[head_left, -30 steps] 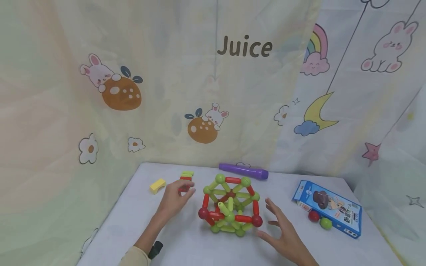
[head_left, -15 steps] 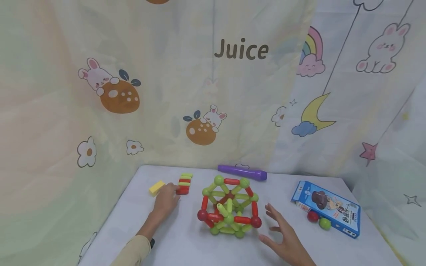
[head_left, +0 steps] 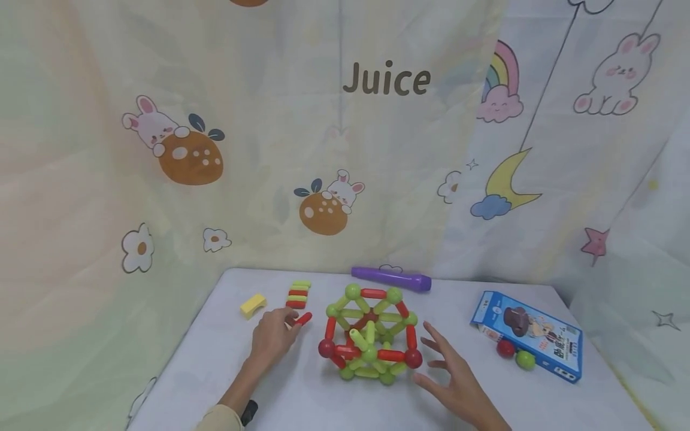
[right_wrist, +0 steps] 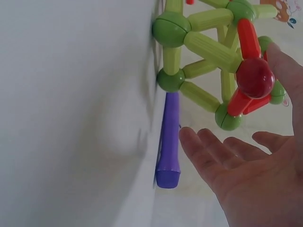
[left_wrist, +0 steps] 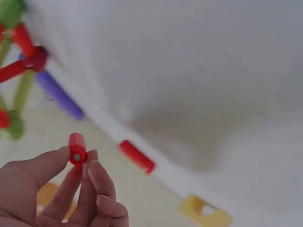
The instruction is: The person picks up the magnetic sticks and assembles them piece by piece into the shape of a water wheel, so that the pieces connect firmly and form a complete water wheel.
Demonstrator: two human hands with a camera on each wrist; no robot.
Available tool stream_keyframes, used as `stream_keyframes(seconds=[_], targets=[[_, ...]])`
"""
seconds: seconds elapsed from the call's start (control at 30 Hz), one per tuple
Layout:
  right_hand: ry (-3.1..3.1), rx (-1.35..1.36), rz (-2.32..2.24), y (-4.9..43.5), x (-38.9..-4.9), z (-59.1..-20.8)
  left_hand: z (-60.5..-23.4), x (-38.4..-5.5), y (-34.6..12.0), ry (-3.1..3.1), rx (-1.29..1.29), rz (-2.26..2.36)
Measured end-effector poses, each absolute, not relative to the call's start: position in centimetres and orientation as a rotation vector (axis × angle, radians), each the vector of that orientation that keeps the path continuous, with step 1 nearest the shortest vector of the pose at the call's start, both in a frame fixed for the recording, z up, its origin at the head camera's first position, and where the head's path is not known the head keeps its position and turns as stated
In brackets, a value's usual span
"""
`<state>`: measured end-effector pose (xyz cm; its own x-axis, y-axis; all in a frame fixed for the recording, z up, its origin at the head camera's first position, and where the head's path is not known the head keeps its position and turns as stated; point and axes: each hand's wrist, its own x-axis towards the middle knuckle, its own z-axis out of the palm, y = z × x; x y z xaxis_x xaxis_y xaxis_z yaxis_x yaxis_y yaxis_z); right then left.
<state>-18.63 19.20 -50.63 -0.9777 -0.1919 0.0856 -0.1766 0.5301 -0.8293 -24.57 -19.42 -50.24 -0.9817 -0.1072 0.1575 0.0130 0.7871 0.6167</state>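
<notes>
The left hand (head_left: 272, 340) pinches a short red stick (head_left: 304, 319) between its thumb and fingertips, the fingers only partly bent. In the head view the stick slants, with its far end toward the right; in the left wrist view one end, with a small metallic disc, faces the camera. The stick is held left of the ball-and-stick frame (head_left: 369, 353), with a clear gap between them.

The right hand (head_left: 458, 383) is nearer to the frame, just beside its right side. It is wide open, thumb and fingers spread and holding nothing; whether the thumb touches the frame I cannot tell.

The frame stands on the tabletop (head_left: 323, 410) between the hands, built of green and red sticks joined by balls. From the green ball at its near side rise two green sticks, one roughly upright, the other leaning left.

Just beyond the left hand lies a row of loose sticks (head_left: 297, 293), red and green, side by side with their long axes running left to right. A yellow block (head_left: 253, 305) sits left of them. At the far edge, behind the frame, lies a purple tube (head_left: 390, 278). Well to the right is a blue box (head_left: 544, 344), a red ball (head_left: 505, 348) and a green ball (head_left: 525, 360) by its near left side.
</notes>
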Motion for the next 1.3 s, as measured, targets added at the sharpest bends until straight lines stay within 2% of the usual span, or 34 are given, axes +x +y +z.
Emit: stream_keyframes(seconds=[0.3, 0.47, 1.1, 1.3], targets=[[2.75, -0.411, -1.481, 18.7, -19.2, -50.1, -44.1, -19.5, -15.8, -2.561, -0.035, -1.1], [2.749, -0.42, -1.491, 18.6, -19.2, -50.1, -42.3, -18.3, -13.7, -2.509, -0.11, -1.116], [2.715, -0.404, -1.511, 18.2, -19.1, -50.2, -42.8, -19.4, -10.1, -2.314, -0.236, -0.844], [2.721, -0.403, -1.51, 18.3, -19.1, -50.3, -42.8, -19.3, -9.8, -2.334, -0.288, -0.901]])
